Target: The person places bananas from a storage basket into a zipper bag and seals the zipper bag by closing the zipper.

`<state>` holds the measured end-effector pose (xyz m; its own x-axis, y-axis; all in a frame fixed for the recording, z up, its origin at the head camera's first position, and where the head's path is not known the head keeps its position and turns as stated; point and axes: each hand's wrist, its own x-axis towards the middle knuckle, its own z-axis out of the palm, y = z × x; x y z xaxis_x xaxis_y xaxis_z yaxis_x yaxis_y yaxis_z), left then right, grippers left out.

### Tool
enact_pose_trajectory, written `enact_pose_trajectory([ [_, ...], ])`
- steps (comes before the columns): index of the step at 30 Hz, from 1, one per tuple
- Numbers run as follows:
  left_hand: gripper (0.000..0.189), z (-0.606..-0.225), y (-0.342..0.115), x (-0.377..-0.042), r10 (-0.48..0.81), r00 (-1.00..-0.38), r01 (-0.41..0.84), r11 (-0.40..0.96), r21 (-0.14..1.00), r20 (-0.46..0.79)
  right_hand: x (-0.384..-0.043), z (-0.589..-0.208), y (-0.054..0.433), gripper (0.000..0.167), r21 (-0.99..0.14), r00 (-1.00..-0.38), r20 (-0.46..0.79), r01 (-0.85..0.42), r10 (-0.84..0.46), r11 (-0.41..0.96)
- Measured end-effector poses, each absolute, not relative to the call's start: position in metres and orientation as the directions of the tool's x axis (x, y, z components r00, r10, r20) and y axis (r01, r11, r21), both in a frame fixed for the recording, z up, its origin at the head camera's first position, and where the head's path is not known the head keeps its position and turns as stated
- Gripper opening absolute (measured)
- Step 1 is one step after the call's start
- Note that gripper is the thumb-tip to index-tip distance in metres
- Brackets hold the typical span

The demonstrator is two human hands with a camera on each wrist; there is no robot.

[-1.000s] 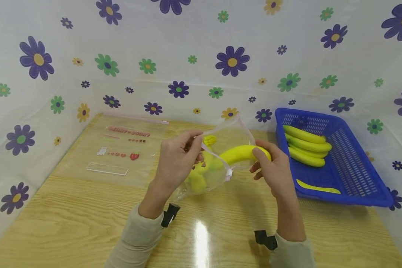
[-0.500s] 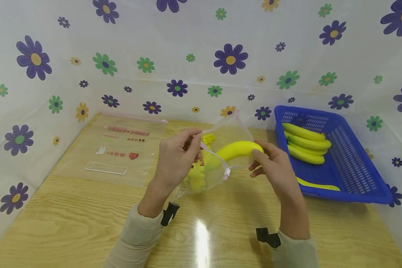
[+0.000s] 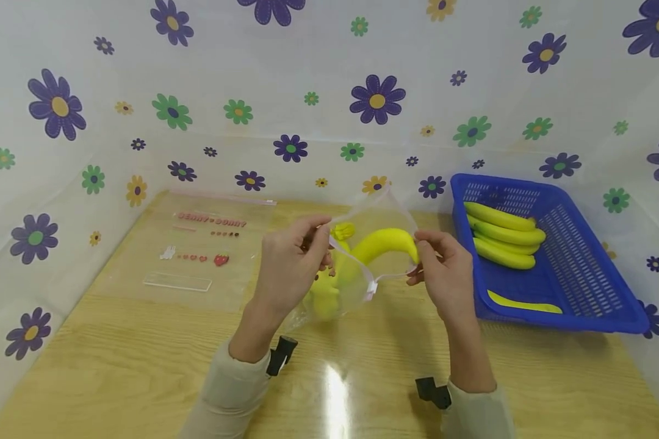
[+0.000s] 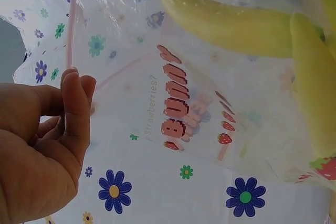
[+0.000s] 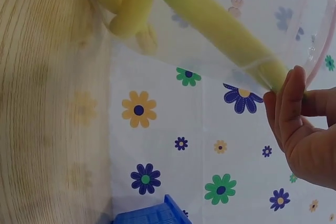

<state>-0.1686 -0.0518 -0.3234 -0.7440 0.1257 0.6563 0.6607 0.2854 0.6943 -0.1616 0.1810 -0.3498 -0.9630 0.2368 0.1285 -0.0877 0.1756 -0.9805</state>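
Note:
A clear zip bag (image 3: 373,288) with a white slider stands with its mouth spread toward the right. Inside it lie yellow bananas (image 3: 324,299), and another banana (image 3: 384,239) lies in the mouth with its tip at the right rim. My left hand (image 3: 288,268) pinches the left side of the rim between thumb and fingers, also plain for the left hand (image 4: 52,129) in its wrist view. My right hand (image 3: 449,274) pinches the opposite rim beside that banana's tip. In the right wrist view the right hand (image 5: 310,129) partly hides the tip.
A blue basket (image 3: 593,268) at the right holds several bananas (image 3: 505,235) and a thin yellow strip (image 3: 524,303). Flat on the wooden table (image 3: 143,360) at left lies another printed zip bag (image 3: 225,280). A flowered sheet (image 3: 329,73) encloses the back and sides.
The banana has slid leftward, further into the bag. My right thumb has come off its top, and that hand now pinches the bag's rim. The left hand has hardly moved.

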Motion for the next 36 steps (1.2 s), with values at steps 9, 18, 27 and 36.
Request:
enact_pose_trajectory([
  [9, 0.017, -0.323, -0.051, -0.169, 0.124, -0.741, 0.664, 0.279, 0.694, 0.660, -0.163, -0.355, 0.177, 0.021, -0.971, -0.938, 0.195, -0.144, 0.288, 0.190],
  [18, 0.017, -0.322, -0.052, -0.170, 0.124, -0.737, 0.670, 0.262, 0.694, 0.665, -0.161, -0.348, 0.173, 0.022, -0.978, -0.945, 0.195, -0.165, 0.261, 0.129],
  [27, 0.017, -0.320, -0.054, -0.172, 0.113, -0.735, 0.669, 0.282, 0.688, 0.669, -0.159, -0.342, 0.161, 0.022, -0.965, -0.943, 0.261, -0.253, 0.207, 0.064],
  [36, 0.017, -0.319, -0.060, -0.172, 0.088, -0.766, 0.632, 0.284, 0.721, 0.636, -0.163, -0.338, 0.158, 0.028, -0.972, -0.959, 0.232, -0.234, 0.162, 0.007],
])
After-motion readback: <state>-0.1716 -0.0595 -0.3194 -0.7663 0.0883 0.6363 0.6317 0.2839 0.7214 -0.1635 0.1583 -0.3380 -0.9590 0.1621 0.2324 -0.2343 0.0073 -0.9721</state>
